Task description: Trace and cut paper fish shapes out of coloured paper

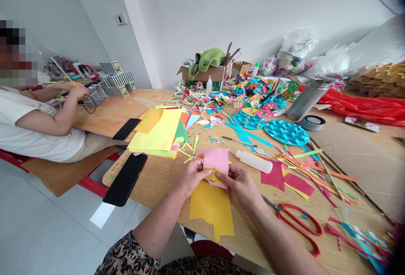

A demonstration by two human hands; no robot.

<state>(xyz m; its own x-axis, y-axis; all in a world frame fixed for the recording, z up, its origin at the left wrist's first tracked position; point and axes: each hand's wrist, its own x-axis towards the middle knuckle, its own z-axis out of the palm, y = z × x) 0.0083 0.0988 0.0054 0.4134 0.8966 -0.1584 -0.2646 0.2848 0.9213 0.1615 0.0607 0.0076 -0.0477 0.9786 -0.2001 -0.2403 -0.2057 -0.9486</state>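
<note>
Apparently partway along: pressing a patterned yellow piece (pixel 213 177) against pink paper (pixel 217 157), lower centre of the frame, with left hand (pixel 192 179) and right hand (pixel 242 183) both pinched on them. Already shaped in yellow, untrimmed in pink, with scissors (pixel 278 208) on the surface (pixel 152 190), lower right.

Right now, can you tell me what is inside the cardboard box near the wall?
Green cloth bulges from the cardboard box, hanging over its front; dark thin pieces stick up at right. Anything deeper cannot be seen: cloth and box front cover it.
</note>
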